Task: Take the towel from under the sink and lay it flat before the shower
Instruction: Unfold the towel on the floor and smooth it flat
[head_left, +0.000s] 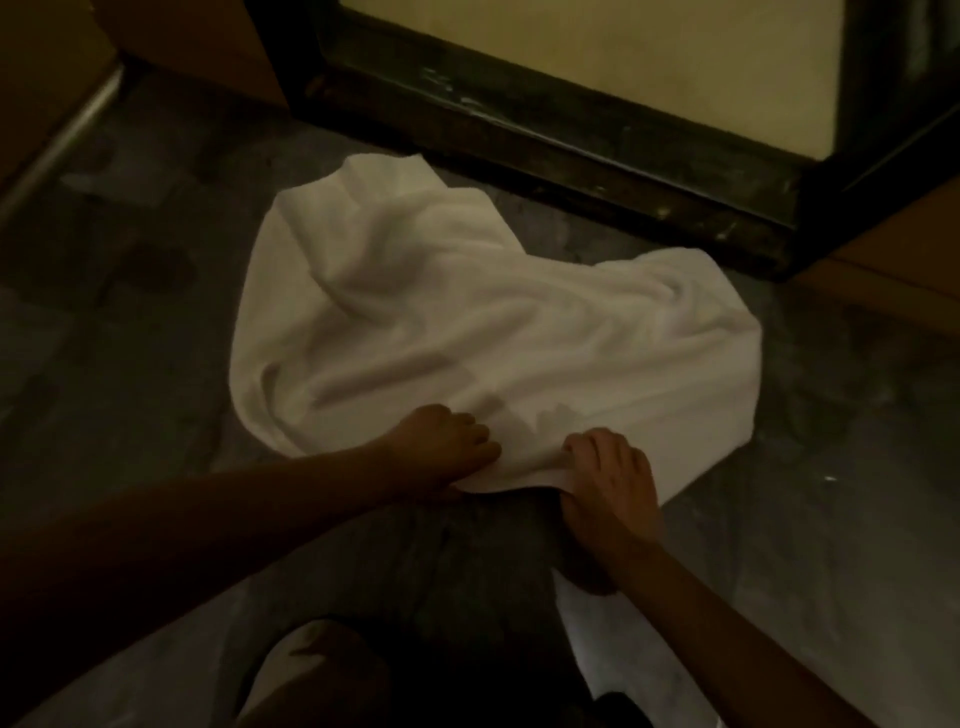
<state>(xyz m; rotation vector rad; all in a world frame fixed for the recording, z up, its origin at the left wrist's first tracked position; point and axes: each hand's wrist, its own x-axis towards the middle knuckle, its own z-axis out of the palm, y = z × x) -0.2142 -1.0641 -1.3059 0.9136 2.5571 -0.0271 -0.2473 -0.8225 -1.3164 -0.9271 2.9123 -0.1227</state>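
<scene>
The near edge of the towel (467, 332), at six o'clock, is being covered by the left hand (441, 447) and right hand (608, 483). The shower threshold (545, 135) is being cut off at twelve and three o'clock.

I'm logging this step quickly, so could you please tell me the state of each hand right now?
Left hand: fingers curled, grips the towel at its near edge.
Right hand: pinches the same near edge.

Dim grey stone floor (130, 312) with darker mottled patches fills most of the frame. Upper left: slanting metal rail (62, 140) beside a tan panel (208, 36). Right edge: another tan surface (893, 280). Lower right: white patch (623, 654), too dim to identify.
</scene>
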